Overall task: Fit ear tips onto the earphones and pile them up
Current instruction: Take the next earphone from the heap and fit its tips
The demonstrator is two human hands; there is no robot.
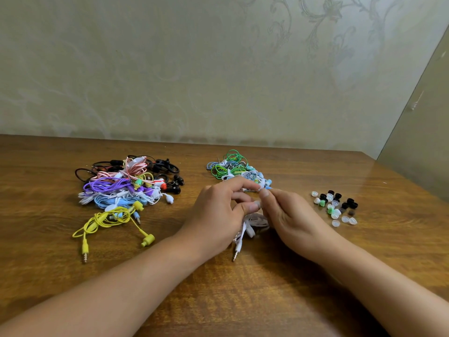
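Left hand (220,212) and right hand (286,215) together, pinching white rubbery-corded earphones (252,223); tiny tip, unseen, liable to slip.

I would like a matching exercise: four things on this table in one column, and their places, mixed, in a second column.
1. yellow earphones
2. loose ear tips
3. white earphones
4. green and blue pile

A. far side of the table, beyond the hands
B. between the two hands
C. right side of the table
D. near edge of the left pile

Pairs: 1-D, 2-C, 3-B, 4-A
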